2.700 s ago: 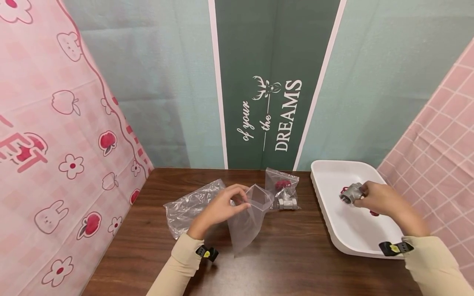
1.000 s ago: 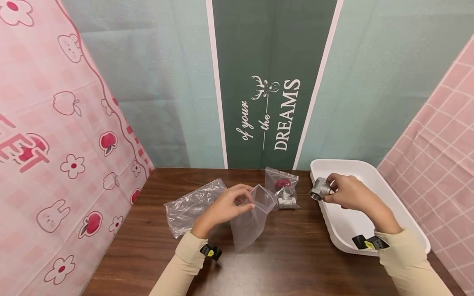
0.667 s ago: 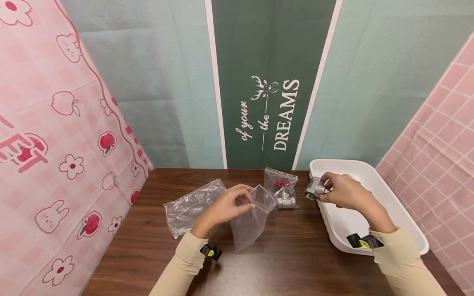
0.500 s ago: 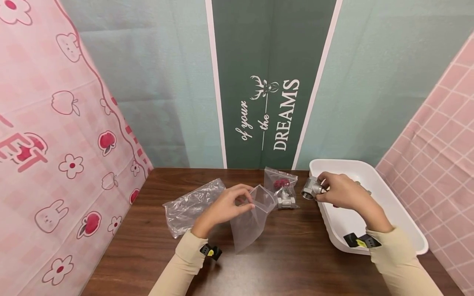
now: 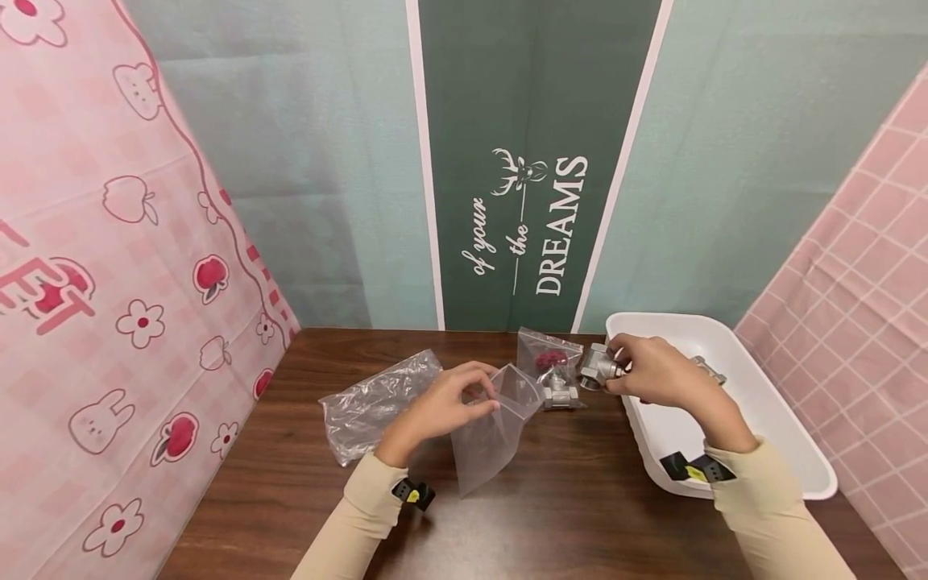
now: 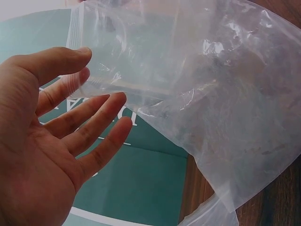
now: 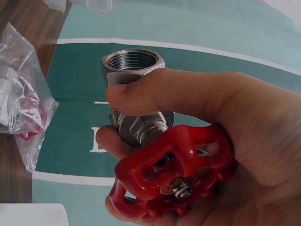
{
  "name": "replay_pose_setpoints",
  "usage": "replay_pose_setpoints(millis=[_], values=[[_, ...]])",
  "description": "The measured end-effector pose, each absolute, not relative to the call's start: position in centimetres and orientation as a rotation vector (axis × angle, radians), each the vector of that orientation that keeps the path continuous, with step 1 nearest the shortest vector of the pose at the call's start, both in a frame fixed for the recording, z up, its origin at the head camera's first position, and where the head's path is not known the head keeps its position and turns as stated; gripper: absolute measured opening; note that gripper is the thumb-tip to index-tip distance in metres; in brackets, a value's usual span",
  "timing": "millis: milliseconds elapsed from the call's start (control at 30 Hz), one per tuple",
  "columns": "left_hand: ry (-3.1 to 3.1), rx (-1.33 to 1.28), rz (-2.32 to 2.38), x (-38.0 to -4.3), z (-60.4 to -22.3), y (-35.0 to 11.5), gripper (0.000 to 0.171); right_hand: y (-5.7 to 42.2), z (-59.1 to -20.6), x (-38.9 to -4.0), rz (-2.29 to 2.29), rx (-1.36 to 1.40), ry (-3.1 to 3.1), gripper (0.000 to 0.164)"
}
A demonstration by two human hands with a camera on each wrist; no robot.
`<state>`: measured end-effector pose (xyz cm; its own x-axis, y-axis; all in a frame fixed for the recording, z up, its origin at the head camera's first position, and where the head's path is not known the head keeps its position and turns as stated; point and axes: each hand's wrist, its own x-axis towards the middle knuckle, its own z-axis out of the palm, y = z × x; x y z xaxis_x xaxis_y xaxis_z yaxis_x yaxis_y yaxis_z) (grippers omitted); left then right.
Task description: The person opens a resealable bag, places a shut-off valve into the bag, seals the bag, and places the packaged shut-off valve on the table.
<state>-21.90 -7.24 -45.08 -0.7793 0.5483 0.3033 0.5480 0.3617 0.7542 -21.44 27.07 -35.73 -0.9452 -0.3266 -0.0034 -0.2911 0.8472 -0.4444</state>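
Observation:
My left hand (image 5: 453, 403) pinches the rim of a clear zip bag (image 5: 487, 443) between thumb and index finger, and the bag's mouth gapes. In the left wrist view the other fingers spread loosely beside the zip bag (image 6: 225, 94). My right hand (image 5: 663, 374) grips a metal gate valve (image 5: 598, 366) by its body, just past the white tray's left wall. The right wrist view shows the valve's threaded opening and its red handwheel (image 7: 174, 172) under the palm. A second valve (image 5: 560, 391) with a red wheel lies inside another zip bag (image 5: 532, 346) between the hands.
The white tray (image 5: 768, 451) stands at the right, with another metal valve (image 5: 706, 369) in it, partly behind my right hand. A crinkled clear plastic bag (image 5: 377, 403) lies flat on the wooden table (image 5: 551, 515) at the left. Fabric walls rise behind and at both sides.
My right hand lifted the gate valve out of the tray and carried it left over the tray wall, toward the bag. My left hand keeps its hold on the bag, nearly still.

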Motion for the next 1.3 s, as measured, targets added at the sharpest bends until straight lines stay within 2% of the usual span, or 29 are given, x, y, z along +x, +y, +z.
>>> replay_pose_setpoints(millis=[533, 1300], values=[[2.608, 1.077, 1.370, -21.6, -45.0, -6.6, 0.010, 25.6, -35.3, -20.7, -0.630, -0.653, 3.028, 0.045], [2.629, 1.137, 1.279, -21.3, -44.5, -6.1, 0.008, 23.1, -35.6, -19.9, -0.682, -0.723, 2.976, 0.047]])
